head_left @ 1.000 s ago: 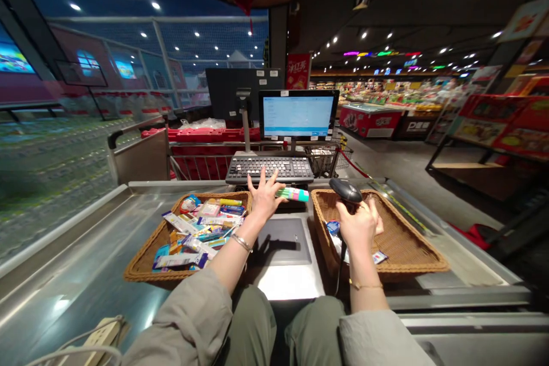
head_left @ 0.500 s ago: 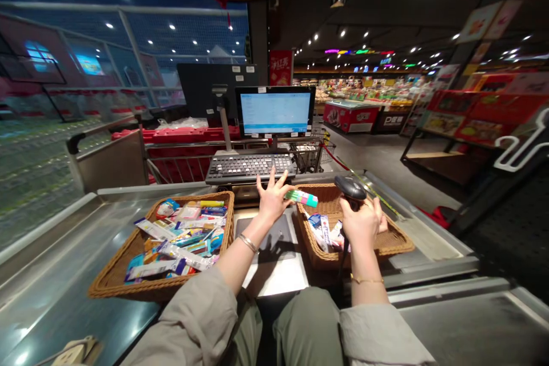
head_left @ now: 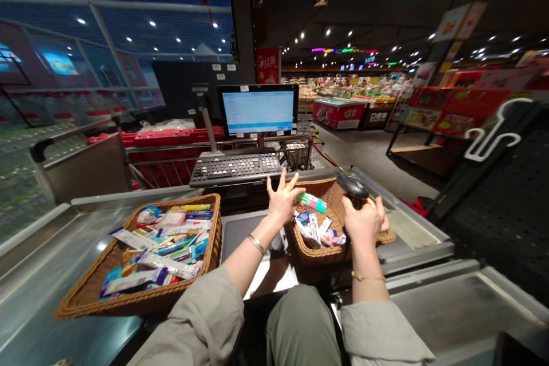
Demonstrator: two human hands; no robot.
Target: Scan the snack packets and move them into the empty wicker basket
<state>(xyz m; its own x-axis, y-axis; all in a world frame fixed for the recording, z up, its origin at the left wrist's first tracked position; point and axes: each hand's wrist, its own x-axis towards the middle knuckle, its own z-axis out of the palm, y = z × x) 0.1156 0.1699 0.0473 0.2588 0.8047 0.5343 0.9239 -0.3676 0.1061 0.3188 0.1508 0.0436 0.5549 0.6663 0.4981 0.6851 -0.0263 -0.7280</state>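
Observation:
My left hand (head_left: pixel 281 203) pinches one end of a small green, pink and teal packet (head_left: pixel 313 202) between thumb and a finger, its other fingers spread. The packet is over the right wicker basket (head_left: pixel 315 255), which has several small wrapped items (head_left: pixel 315 231) inside. In my right hand (head_left: pixel 362 223) is a black handheld barcode scanner (head_left: pixel 352 186), gripped by its handle, its head tilted toward the packet. A larger wicker basket (head_left: pixel 213 243) on the left is filled with assorted packaged goods (head_left: pixel 167 246). What exactly the packet contains cannot be made out.
Behind my left hand stand a keyboard (head_left: pixel 235 167) and a lit monitor (head_left: pixel 258 111). The metal counter (head_left: pixel 38 274) runs to both sides. A white hook (head_left: pixel 493 131) juts in at the right. Shopping carts (head_left: pixel 167 168) and red shelves (head_left: pixel 446 108) stand beyond.
My view has turned to the right. My left hand has carried the packet slightly closer to the scanner, farther over the right basket. My right hand still grips the scanner.

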